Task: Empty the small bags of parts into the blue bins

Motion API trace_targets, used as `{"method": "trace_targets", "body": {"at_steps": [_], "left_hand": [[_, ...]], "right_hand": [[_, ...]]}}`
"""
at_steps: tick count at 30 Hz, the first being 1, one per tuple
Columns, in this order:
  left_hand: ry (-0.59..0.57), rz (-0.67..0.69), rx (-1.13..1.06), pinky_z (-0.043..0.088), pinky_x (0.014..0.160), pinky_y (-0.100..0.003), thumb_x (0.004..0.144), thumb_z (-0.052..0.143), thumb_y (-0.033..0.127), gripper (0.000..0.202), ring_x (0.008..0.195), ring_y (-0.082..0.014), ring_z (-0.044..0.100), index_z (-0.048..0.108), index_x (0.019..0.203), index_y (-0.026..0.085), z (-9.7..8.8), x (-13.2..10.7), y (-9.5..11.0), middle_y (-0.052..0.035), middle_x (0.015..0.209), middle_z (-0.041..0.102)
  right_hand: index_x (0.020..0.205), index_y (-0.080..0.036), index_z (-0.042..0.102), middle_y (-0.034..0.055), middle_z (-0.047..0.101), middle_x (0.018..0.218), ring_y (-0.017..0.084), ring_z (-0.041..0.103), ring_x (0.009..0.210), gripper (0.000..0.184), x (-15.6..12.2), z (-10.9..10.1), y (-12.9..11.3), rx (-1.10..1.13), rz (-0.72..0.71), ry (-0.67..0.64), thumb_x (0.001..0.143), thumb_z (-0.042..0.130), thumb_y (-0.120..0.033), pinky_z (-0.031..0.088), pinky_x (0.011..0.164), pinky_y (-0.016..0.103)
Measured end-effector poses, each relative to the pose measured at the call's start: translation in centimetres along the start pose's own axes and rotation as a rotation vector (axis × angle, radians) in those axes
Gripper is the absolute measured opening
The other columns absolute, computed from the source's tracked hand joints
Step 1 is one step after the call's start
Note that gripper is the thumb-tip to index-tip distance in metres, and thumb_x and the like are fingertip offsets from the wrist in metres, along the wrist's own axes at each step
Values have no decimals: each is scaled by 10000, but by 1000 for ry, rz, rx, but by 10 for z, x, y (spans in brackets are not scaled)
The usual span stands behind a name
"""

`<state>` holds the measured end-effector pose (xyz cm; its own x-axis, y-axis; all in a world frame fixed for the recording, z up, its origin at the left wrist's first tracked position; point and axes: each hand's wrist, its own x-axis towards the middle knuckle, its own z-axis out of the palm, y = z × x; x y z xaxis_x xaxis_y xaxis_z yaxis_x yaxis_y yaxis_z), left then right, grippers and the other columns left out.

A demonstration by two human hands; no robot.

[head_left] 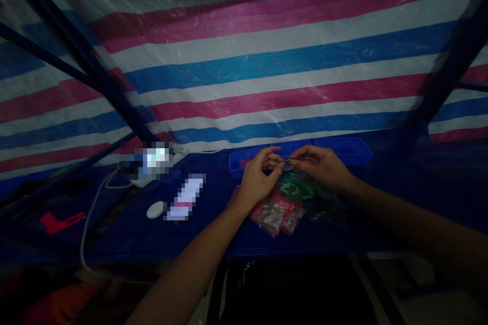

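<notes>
My left hand (259,179) and my right hand (320,165) meet above a dark blue table (213,233), both pinched on a small thin metal piece (288,161) held between their fingertips. What the piece is I cannot make out in the dim light. Right under the hands lie small clear bags: a pink one (276,213) nearest me and a green one (297,187) behind it, each with small parts inside.
A shallow blue tray (354,148) stands behind the hands. Left of them lie a small white round object (155,209), two blurred-out items and a white cable (89,223). A striped pink, white and blue tarp (267,61) hangs behind, framed by dark poles.
</notes>
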<state>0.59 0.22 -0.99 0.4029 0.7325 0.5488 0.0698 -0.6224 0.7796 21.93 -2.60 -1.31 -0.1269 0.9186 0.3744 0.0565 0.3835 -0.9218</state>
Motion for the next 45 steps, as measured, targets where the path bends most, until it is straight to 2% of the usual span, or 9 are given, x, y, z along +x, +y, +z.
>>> {"method": "trace_targets", "body": {"at_steps": [4,9,13,24,34,37,40,43,45], "left_hand": [[5,-51,-35,602,720,-249,936,712,297,474,817,-157,746,547,1370,203,0,0,0,-85,1054,738],[17,-24,-58,600,854,-285,917,737,256,489,927,-164,744,546,1364,202,0,1,3,-85,1063,748],[13,-45,-122,597,819,-273,900,760,251,596,879,-156,744,490,1429,206,-1,2,3,-95,1071,743],[-13,-18,-126,577,839,-272,906,751,254,594,875,-160,731,497,1441,205,-1,1,2,-61,960,743],[-35,52,-5,564,842,-272,928,703,223,511,857,-150,701,554,1416,204,-3,-1,7,-27,898,693],[-18,65,24,576,833,-284,948,679,225,520,862,-155,706,514,1441,214,-1,-1,6,-36,934,698],[70,131,130,593,844,-318,932,711,253,523,998,-192,696,521,1419,222,0,1,6,-100,1158,682],[130,190,278,593,869,-355,920,735,312,318,1046,-214,668,674,1211,201,-2,2,9,-118,1233,639],[74,174,280,592,865,-358,942,709,347,243,987,-202,681,716,1133,196,-3,1,12,-106,1179,665]], "right_hand": [[952,-224,709,44,729,934,193,698,799,310,1,0,2,18,2,-2,799,827,-466,589,777,373],[952,-217,694,21,706,887,185,696,794,273,0,-1,0,22,3,-39,808,821,-410,570,788,357],[948,-215,691,19,706,899,183,701,792,281,0,-1,-1,58,31,-37,800,828,-411,572,792,354],[1093,-220,687,55,718,1006,190,701,832,348,-1,2,-6,78,24,-35,811,816,-379,590,749,354],[1075,-231,703,53,733,1021,182,716,813,328,-3,4,-9,97,51,-61,812,815,-392,607,750,356],[1040,-221,705,47,735,974,179,714,779,337,-1,4,-8,87,36,-25,797,831,-416,606,737,354],[999,-210,693,37,725,885,176,699,720,348,2,3,-5,42,0,94,784,844,-438,599,724,355],[980,-217,674,35,708,868,195,707,758,341,2,2,-2,19,-47,226,783,849,-434,605,728,354],[990,-225,675,44,713,924,207,720,818,332,0,2,-2,25,-64,212,785,851,-420,615,760,359]]}}
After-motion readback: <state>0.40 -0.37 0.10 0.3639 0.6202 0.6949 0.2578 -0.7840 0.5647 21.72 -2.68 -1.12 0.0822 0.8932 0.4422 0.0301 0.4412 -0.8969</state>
